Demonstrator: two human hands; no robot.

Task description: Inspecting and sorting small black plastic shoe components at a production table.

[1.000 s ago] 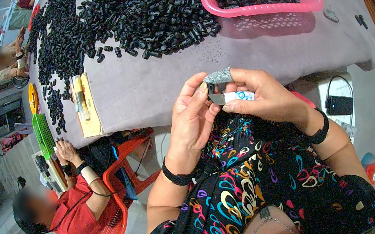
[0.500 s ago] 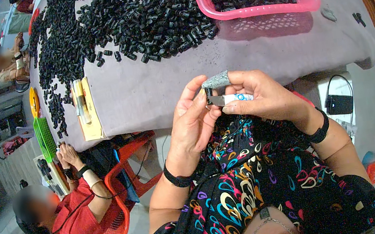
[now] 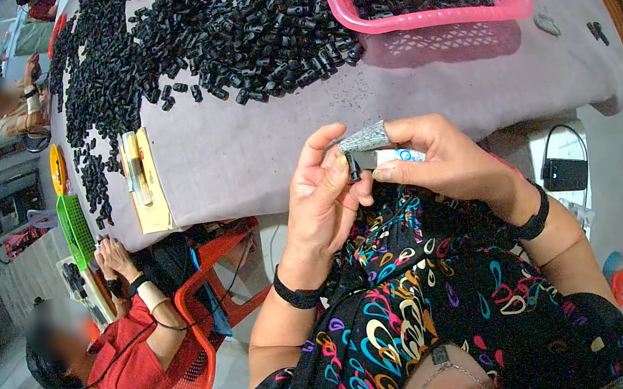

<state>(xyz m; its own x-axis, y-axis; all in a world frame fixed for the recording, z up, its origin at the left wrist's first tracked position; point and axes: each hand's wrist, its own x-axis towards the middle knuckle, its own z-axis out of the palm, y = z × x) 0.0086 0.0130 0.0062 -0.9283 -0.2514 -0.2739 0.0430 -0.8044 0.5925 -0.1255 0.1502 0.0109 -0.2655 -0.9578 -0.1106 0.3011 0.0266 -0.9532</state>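
Note:
My left hand point(image 3: 319, 193) pinches a small black plastic piece point(image 3: 353, 168) between thumb and fingers, above my lap near the table's front edge. In my right hand point(image 3: 442, 160) is a small knife point(image 3: 401, 155) with a white-wrapped handle and blue marks. Its short blade points left toward the black piece; whether it touches cannot be made out. A grey knit finger cover point(image 3: 364, 139) sits on my right index finger, which reaches over the piece to my left fingertips.
A large heap of similar black pieces point(image 3: 243, 33) covers the table's far left. A pink basket point(image 3: 431, 19) full of them stands at the far right. A yellow envelope point(image 3: 153, 196) and a green basket point(image 3: 74, 226) lie left. One person in red point(image 3: 137, 355) sits beside me.
The black piece now stands more upright in my left fingers. My right hand and the knife have shifted slightly right.

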